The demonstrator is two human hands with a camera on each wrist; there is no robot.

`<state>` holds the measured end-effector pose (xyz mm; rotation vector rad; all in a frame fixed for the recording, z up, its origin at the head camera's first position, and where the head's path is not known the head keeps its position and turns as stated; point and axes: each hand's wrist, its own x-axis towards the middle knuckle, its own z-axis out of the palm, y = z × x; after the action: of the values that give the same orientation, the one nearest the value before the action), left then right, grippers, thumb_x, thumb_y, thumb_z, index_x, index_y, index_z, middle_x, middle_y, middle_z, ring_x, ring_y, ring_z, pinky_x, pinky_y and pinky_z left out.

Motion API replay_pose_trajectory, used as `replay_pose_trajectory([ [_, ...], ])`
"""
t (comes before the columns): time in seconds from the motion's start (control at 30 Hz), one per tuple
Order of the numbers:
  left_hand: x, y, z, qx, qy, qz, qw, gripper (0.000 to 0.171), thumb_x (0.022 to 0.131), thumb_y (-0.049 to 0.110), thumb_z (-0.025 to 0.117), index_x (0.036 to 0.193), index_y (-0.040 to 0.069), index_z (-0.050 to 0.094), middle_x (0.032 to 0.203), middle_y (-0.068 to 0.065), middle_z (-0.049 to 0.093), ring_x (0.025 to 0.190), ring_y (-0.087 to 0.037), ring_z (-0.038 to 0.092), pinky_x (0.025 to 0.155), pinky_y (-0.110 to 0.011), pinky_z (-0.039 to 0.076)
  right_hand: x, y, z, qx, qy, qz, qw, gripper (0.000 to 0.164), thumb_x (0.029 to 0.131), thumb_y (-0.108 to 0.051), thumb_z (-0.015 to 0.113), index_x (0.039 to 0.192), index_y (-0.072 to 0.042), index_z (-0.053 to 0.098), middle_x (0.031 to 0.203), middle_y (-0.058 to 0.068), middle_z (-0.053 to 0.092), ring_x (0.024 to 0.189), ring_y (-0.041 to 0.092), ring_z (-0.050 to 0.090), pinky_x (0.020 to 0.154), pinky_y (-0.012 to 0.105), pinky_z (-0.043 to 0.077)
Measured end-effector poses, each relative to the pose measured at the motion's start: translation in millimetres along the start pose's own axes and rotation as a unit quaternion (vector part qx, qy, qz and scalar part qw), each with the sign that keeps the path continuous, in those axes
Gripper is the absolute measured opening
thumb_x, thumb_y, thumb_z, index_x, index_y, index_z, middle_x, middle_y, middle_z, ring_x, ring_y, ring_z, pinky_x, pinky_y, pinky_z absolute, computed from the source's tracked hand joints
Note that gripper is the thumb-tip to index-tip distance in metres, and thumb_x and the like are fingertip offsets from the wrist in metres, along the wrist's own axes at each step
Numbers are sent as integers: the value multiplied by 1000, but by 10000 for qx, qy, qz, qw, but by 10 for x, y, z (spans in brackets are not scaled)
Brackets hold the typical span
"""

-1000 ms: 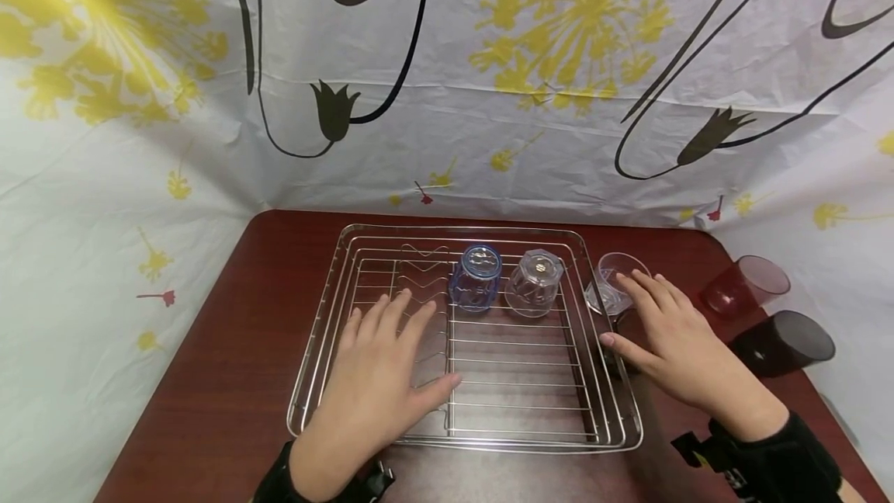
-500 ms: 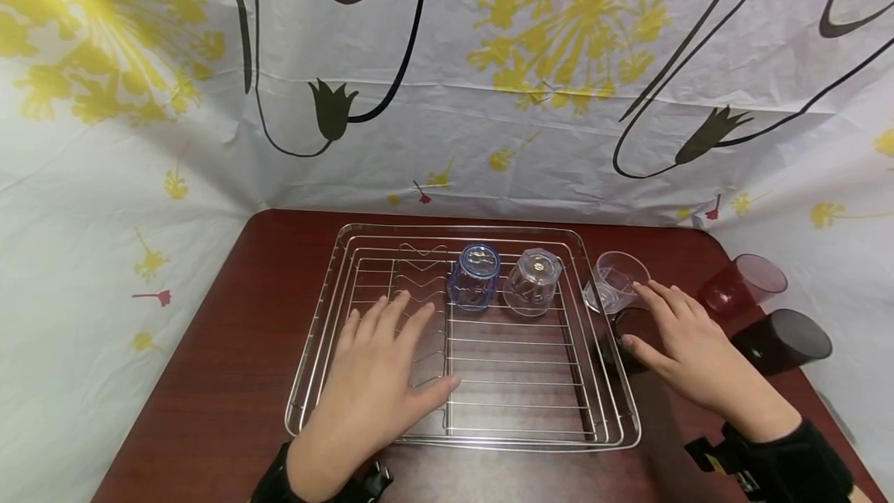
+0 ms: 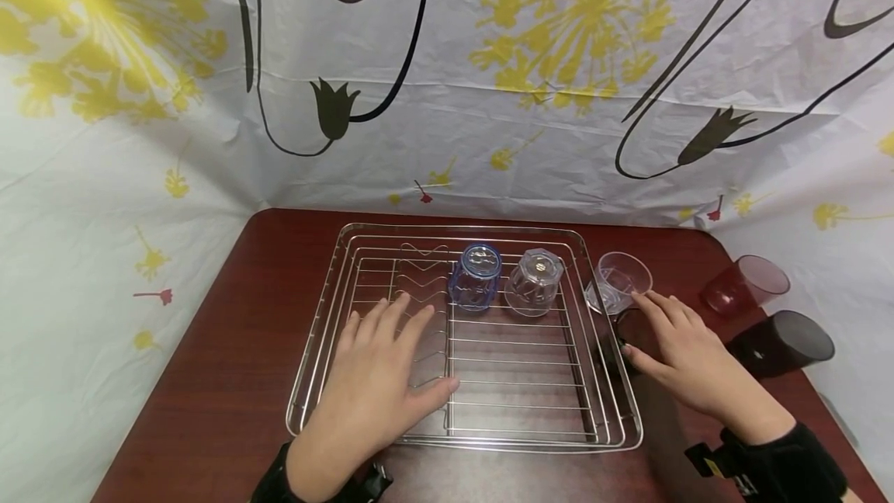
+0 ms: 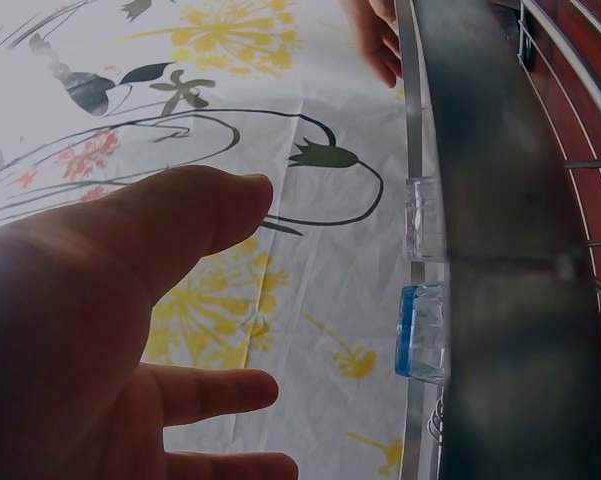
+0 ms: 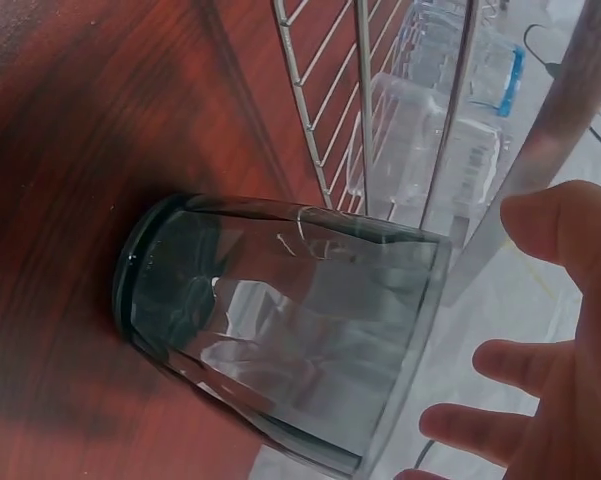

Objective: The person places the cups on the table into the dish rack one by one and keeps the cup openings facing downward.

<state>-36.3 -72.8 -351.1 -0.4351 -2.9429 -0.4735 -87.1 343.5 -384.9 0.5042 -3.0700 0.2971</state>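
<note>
My left hand hovers over the left part of a metal wire dish rack, fingers spread and holding nothing. Beside the rack's right side, a dark grey glass stands upright on the table. My right hand is just above this glass, thumb apart from the fingers; in the right wrist view a gap shows between the hand and the rim. Behind it a clear glass stands upright, close to the right fingertips. Upside down at the rack's back are a blue glass and a clear glass.
A red glass and a black glass stand at the right of the dark red table, beyond my right hand. A white patterned cloth hangs around the back and sides.
My right hand has shifted a little right and toward me, from over the clear glass to above the dark grey one. The left hand stays in place.
</note>
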Motion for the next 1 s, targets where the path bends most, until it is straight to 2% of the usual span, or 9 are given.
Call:
replay_pose_trajectory([
  [0.37,2,-7,17,18,-124,-115,9999,87,79,73,66,148,24,48,155,-12,43,142,-39,39,115,-66,25,29,16,83,18,-61,-101,9999,82,86,-32,76,152,-4,36,149,29,37,132,57,35,95,74,36],
  [0.53,5,-12,19,1,-134,-109,9999,87,79,72,66,148,23,48,155,-13,43,142,-40,40,115,-65,26,42,-2,119,-8,-49,-150,9999,82,86,-34,77,150,-3,37,147,28,39,131,56,37,96,73,38],
  [0.77,-2,-14,35,51,-163,-74,9998,86,79,72,66,147,22,49,154,-13,43,141,-39,41,114,-63,30,70,-17,160,-9,-280,-116,9995,88,89,-47,73,152,-1,34,148,29,37,130,55,37,95,72,40],
  [1.0,-11,-16,39,105,-91,-68,9999,86,79,73,66,147,23,49,153,-13,45,140,-39,43,113,-62,32,84,-24,190,-98,-240,-132,9996,88,87,-48,75,151,-2,36,147,30,37,128,55,39,93,71,41],
])
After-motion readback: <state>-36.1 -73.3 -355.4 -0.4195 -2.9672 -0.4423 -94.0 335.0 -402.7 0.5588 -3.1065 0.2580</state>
